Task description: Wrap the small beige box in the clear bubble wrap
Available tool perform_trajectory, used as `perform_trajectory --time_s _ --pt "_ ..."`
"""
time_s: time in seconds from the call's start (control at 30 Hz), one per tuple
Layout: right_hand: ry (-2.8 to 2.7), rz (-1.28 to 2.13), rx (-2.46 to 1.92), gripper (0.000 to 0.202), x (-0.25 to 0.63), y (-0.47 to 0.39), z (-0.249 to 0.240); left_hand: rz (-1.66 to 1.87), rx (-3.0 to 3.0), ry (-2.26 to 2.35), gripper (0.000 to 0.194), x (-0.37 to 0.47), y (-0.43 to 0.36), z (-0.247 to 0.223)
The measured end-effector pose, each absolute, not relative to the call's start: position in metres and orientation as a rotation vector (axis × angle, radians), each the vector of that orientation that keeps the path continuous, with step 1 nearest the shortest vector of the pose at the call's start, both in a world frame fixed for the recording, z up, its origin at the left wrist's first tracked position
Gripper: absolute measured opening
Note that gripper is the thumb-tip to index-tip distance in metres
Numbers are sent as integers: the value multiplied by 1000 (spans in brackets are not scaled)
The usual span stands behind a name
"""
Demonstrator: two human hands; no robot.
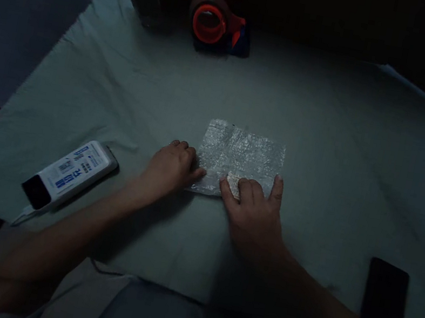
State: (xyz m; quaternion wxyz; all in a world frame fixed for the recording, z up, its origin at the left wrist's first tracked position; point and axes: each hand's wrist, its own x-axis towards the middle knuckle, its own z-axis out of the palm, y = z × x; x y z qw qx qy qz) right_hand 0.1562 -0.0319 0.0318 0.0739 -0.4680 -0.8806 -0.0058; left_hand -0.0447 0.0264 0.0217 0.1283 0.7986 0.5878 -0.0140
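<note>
A piece of clear bubble wrap (244,148) lies flat on the cloth in the middle of the view. Under or within its near edge shows a small pale item (233,184), partly covered, whose kind I cannot make out. My left hand (173,166) is at the wrap's left edge, fingers curled and thumb resting on the near left corner. My right hand (256,205) is over the near right part, thumb beside the pale item, middle fingers bent down onto the wrap and the outer finger stretched to its right edge.
An orange tape dispenser (209,24) stands at the back. To the left lies a white labelled device (74,170) with a dark end and a cable. A black phone-like slab (384,302) is at the right. Pale, wrinkled cloth (325,124) covers the table. The light is dim.
</note>
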Motion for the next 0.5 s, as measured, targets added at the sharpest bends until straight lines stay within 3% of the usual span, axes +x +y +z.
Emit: perform_trajectory --time_s 0.2,0.33,0.5 --pt "-2715 -183 -1420 42 152 -30 35 248 1793 1668 24 -44 26 31" --pt "-2730 -114 -1436 43 151 -30 36 314 1362 1575 49 -49 24 35" --pt "-2685 -24 -1423 46 153 -32 33 163 1109 1292 34 -49 20 27"
